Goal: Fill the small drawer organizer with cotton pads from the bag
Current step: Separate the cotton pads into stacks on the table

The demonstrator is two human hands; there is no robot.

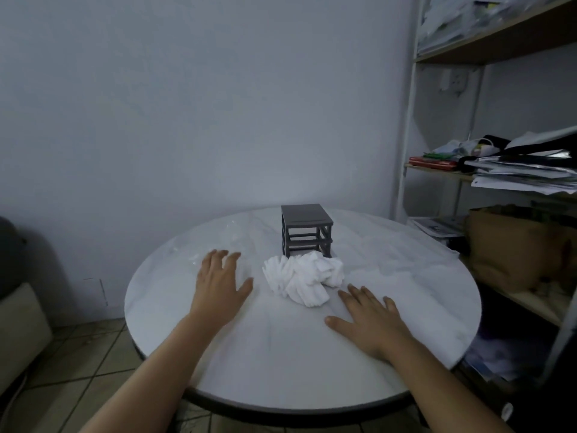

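A small dark grey drawer organizer (306, 229) stands upright near the far middle of the round white table (281, 354); its frame looks open, with no drawers visible in it. Right in front of it lies a loose heap of white cotton pads (304, 278). A clear plastic bag (215, 242) lies flat at the far left of the table. My left hand (218, 281) hovers flat with fingers spread, left of the heap. My right hand (368, 320) rests flat with fingers apart, just right of and nearer than the heap. Neither hand holds anything.
A metal shelf unit (406, 126) with papers, bags and a brown paper bag (512, 245) stands close to the table's right edge. A wall runs behind the table. A cushioned seat (18, 326) sits on the tiled floor at the left.
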